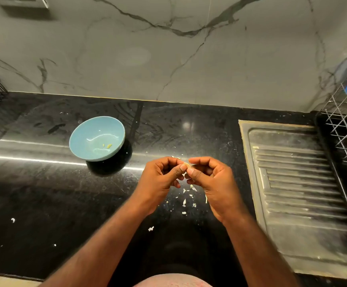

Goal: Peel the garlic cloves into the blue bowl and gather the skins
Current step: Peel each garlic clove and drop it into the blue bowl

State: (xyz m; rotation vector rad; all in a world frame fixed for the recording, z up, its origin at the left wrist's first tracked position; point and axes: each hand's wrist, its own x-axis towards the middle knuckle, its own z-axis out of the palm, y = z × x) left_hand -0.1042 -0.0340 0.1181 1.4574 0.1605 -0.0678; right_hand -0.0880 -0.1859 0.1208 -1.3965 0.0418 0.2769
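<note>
Head view, peeling in progress. Garlic clove pinched in mid-air between the fingers of the left hand and those of the right hand, thumbs and forefingers of both curled onto it, remaining fingers loosely folded. Held just above the table, to the near right of the blue bowl — apart from it, not over it. Only a pale sliver of the clove visible between the fingertips; extent of remaining skin impossible to tell. On the floor of the blue bowl, a couple of small yellowish bits, too small to name with certainty. Skins scattered on the table beneath and just near of the hands, with stray flakes further left and nearer still.

Handling, by judgement: small, light and firm, so little force needed; probably smooth and somewhat slippery once bared, so best steadied at its blunt end by one hand and stripped from the tip by a thumbnail of the other. Skin thin, dry and brittle — apt to tear into flakes and to drift at the least draught, hence better swept together with a flat palm than picked up singly. Too tight a pinch likely to shoot the clove out onto the table instead of into the bowl.

At right, a ribbed steel drainboard and a wire rack, outside the task
</note>
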